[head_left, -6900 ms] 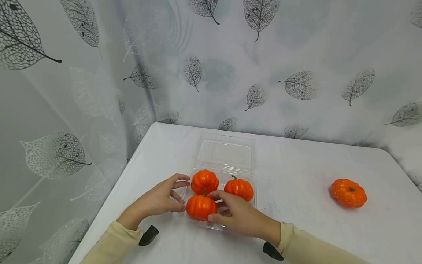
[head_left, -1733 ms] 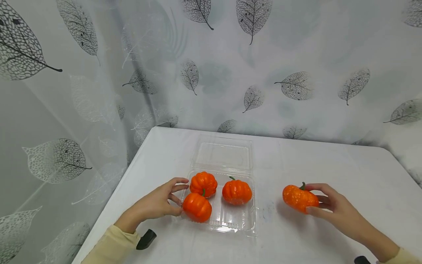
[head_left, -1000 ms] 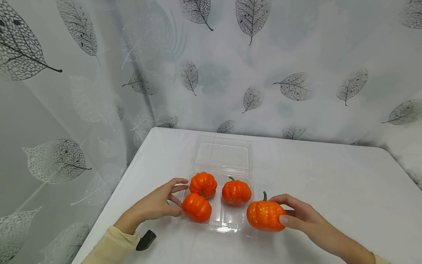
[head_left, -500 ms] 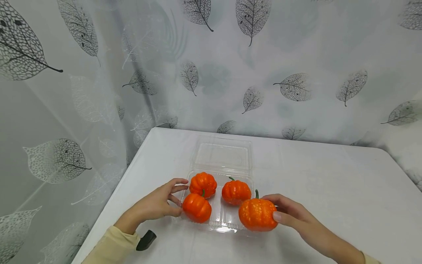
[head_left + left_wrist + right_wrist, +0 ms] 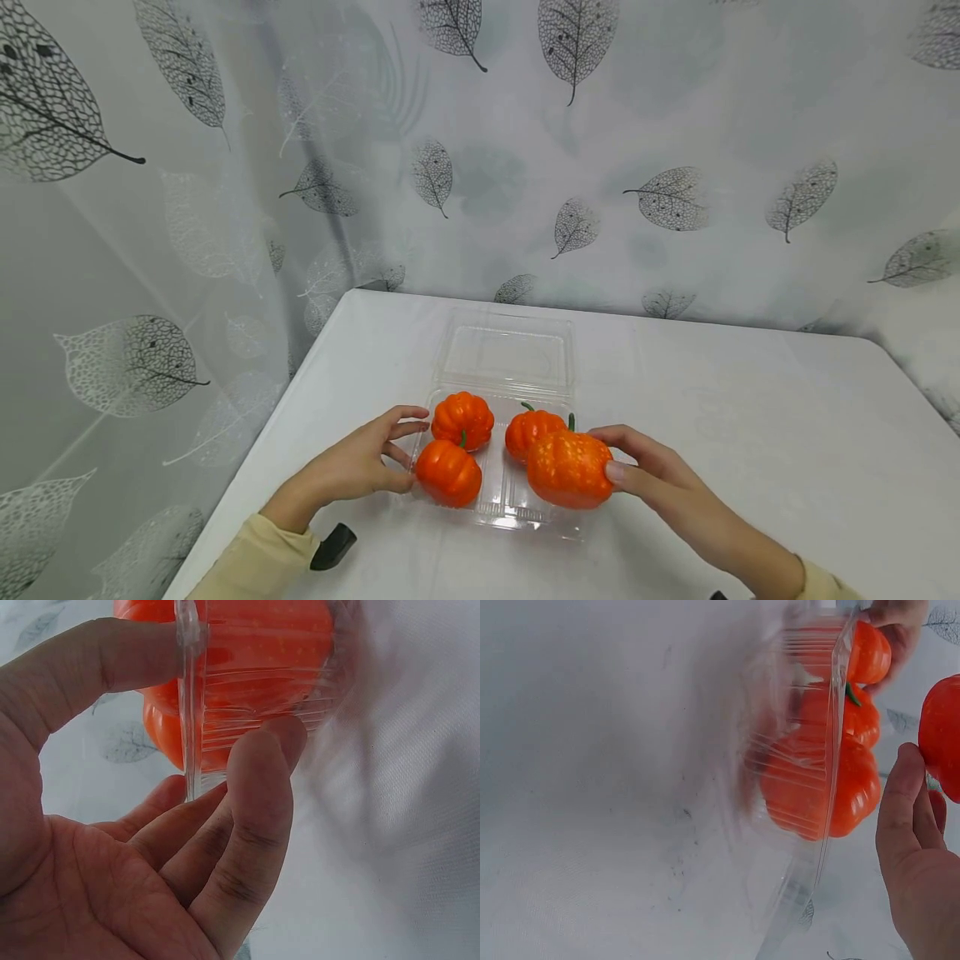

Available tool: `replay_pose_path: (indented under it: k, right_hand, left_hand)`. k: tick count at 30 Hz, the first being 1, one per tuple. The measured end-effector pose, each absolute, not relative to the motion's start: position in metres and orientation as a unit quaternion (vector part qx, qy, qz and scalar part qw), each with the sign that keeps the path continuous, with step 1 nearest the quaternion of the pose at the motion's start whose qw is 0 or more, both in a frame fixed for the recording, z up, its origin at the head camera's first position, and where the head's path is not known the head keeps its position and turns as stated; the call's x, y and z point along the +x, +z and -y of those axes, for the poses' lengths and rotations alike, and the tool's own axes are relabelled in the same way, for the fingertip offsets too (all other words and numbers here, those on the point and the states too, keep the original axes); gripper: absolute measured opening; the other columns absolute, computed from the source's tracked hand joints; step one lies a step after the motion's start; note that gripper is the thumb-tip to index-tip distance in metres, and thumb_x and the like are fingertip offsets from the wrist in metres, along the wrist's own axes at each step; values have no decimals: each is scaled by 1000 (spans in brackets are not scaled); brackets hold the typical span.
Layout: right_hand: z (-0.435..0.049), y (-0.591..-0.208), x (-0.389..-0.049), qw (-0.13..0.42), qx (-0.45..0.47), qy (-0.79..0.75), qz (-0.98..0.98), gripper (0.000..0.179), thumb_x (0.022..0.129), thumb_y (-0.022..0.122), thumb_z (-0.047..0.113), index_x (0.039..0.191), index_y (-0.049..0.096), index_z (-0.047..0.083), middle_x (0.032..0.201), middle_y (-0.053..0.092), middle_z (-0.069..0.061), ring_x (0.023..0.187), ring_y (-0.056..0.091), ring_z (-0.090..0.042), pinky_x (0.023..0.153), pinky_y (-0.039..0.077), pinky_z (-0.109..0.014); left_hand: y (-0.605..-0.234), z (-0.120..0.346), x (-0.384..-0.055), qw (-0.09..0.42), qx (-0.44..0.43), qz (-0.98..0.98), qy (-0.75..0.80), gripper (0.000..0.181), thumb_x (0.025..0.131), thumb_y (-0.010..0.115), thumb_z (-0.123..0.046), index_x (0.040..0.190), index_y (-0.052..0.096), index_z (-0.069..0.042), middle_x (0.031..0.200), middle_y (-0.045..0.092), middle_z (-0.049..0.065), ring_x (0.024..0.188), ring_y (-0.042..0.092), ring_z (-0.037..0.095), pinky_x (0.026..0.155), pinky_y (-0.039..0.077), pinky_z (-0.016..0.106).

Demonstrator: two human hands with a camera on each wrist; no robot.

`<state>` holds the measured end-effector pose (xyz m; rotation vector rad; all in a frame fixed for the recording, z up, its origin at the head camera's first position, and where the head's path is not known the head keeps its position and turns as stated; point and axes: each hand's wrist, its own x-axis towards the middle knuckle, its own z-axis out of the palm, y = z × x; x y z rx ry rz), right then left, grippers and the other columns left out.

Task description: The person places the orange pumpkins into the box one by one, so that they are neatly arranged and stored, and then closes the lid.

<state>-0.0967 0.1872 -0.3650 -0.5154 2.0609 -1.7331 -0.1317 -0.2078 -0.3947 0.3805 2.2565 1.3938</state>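
1. The right hand (image 5: 671,479) pinches the speckled pumpkin (image 5: 568,469) by its right side, holding it raised over the near right part of the clear box (image 5: 495,518).
2. The left hand (image 5: 348,462) is spread, fingers loosely bent, at the box's left side.
3. Inside, the far pumpkin (image 5: 462,419) and near pumpkin (image 5: 448,477) sit left; another pumpkin (image 5: 527,432) sits far right.
4. The lid (image 5: 506,352) lies open, far, on the desk (image 5: 720,408).

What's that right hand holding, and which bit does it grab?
A speckled orange pumpkin. The right hand holds it by its right side, between thumb and fingers, not by the green stem.
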Motion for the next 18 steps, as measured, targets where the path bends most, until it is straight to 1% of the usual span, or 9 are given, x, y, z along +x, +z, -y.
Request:
replay_pose_path:
  k: [3,7,10,12,13,15,16,18]
  right_hand:
    - [-183,-366,-98,192,-186,-619,-739,32,107,46,16,137,55,6,136,55,-16,118,59,-27,95,51,-35]
    - [-177,-369,-98,174,-214,-623,-732,31,106,48,10,135,56,3,132,57,-20,113,64,-29,94,52,-35]
    - [-172,-372,-97,161,-224,-618,-736,30,105,52,8,133,57,1,129,60,-21,112,65,-28,92,54,-34]
    - [-168,-373,-96,151,-216,-601,-755,30,104,57,12,132,59,4,128,62,-16,113,64,-29,89,55,-34]
    - [-166,-374,-96,142,-210,-586,-769,29,103,59,15,131,60,7,127,63,-12,114,62,-29,90,55,-37]
    - [-163,-376,-94,115,-203,-546,-805,28,101,64,22,129,63,16,126,64,-1,116,59,-26,93,52,-43]
    - [-162,-378,-94,102,-199,-528,-819,28,100,66,26,128,64,21,125,65,4,116,58,-27,95,50,-47]
    - [-161,-381,-93,76,-191,-490,-847,27,98,69,33,124,65,30,123,65,14,118,56,-23,97,46,-55]
  left_hand:
    - [-394,208,-132,230,138,-820,506,83,80,78,2,151,37,-7,153,43,23,97,66,23,73,56,35]
    - [-394,207,-131,230,138,-819,507,83,80,78,2,151,37,-7,153,43,24,97,66,23,74,57,36]
    - [-394,207,-132,230,137,-819,507,83,80,78,2,151,37,-7,153,43,23,97,65,23,74,57,36]
    - [-394,208,-132,230,137,-820,506,82,80,78,1,151,38,-8,153,43,23,97,65,23,73,57,36]
    - [-394,208,-132,230,135,-821,505,82,80,79,1,151,38,-8,153,43,23,97,65,23,73,57,36]
    - [-394,207,-131,231,134,-822,503,82,80,79,1,151,38,-8,153,44,23,98,65,23,73,57,36]
    - [-394,208,-131,230,134,-823,502,82,80,78,1,150,38,-8,153,44,23,98,65,23,73,57,36]
    - [-393,207,-131,231,132,-824,501,82,80,78,0,150,38,-9,153,44,22,98,65,23,73,57,36]
